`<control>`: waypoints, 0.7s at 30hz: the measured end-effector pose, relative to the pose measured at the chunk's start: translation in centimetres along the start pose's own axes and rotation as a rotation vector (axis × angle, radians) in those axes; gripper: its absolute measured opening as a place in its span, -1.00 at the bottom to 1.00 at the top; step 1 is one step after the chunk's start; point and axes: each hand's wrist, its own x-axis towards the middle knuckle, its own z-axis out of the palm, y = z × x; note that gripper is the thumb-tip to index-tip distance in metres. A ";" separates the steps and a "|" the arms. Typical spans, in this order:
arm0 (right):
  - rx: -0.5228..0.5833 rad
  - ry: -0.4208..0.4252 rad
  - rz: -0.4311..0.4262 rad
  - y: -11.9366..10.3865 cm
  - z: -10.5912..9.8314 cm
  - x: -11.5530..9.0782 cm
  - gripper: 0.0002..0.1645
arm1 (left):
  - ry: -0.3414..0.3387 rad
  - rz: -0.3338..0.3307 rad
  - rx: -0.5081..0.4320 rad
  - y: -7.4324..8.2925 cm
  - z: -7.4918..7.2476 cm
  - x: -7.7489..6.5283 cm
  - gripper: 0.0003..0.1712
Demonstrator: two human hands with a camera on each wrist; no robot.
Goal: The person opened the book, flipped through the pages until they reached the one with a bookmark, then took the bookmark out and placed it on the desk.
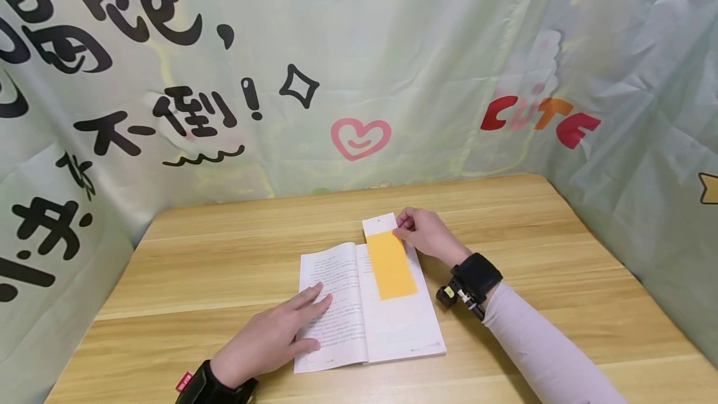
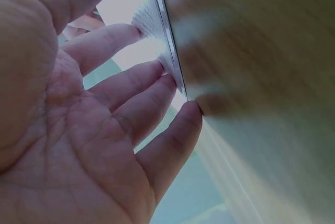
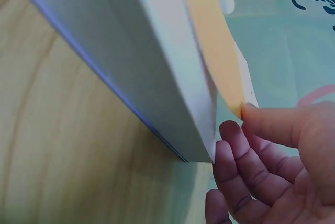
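An open book (image 1: 401, 329) lies on the table with printed text on its left page. My left hand (image 1: 275, 335) rests on that left page, fingers spread and nearly straight. In the left wrist view its fingertips touch the page near the outer edge. Across the upper part of the right page is a yellow bookmark (image 1: 389, 267) with a white top and a small hole. My right hand (image 1: 429, 232) pinches the bookmark's right edge near the top. In the right wrist view the thumb presses on it, and the bookmark bows slightly above the thick page block (image 3: 167, 77).
The wooden table (image 1: 224, 267) extends on all sides of the book. Behind it hangs a pale printed cloth (image 1: 426, 67) with black characters, a pink heart and the word CUTE. A black strap with a small camera (image 1: 477, 276) is on the right wrist.
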 end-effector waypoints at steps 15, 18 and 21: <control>0.018 0.124 0.008 1.3 -4.0 -1.8 -0.74 | 0.012 0.001 -0.014 -0.3 0.0 0.0 -0.18; 0.015 0.144 -0.001 1.8 -5.0 -2.3 -0.73 | 0.020 0.006 -0.017 -0.3 0.0 0.0 -0.19; 0.014 0.153 -0.006 2.5 -6.1 -2.8 -0.71 | 0.022 0.006 -0.023 -0.4 0.0 0.0 -0.18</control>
